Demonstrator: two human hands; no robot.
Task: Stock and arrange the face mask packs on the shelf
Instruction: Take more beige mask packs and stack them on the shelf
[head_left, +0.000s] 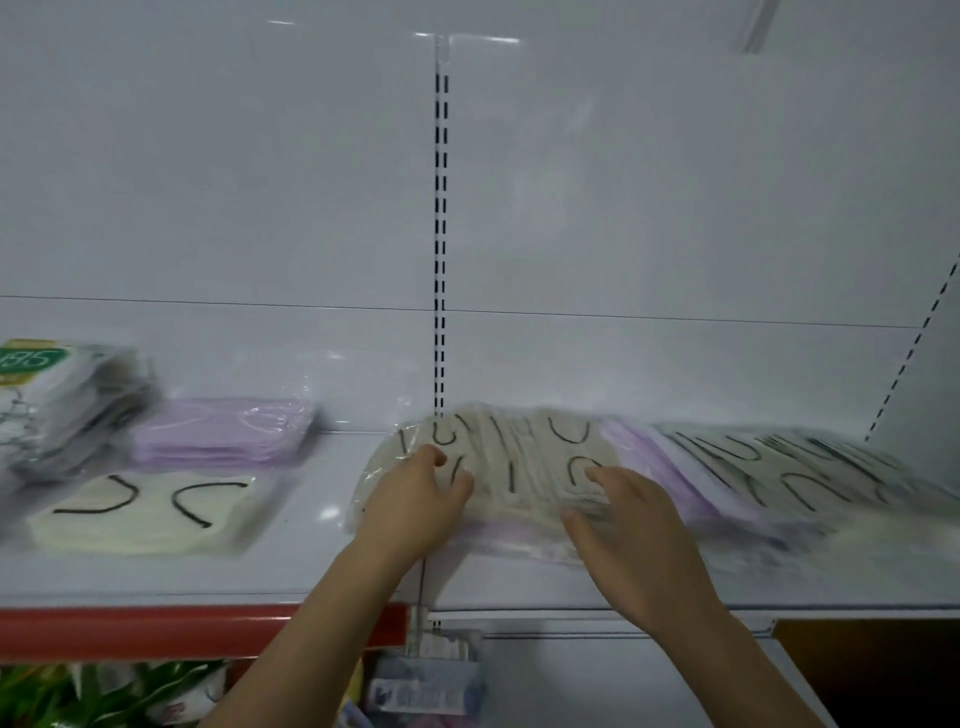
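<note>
- Left hand grips left end of cream mask pack, fingers curled over its top edge.
- Right hand lies spread on pack's right part, thumb at the near edge; full grasp unclear, blurred.
- Pack lies on shelf, overlapping purple packs just right of the hands.
- Likely light, soft, slippery film; best held at both ends, flat.
</note>
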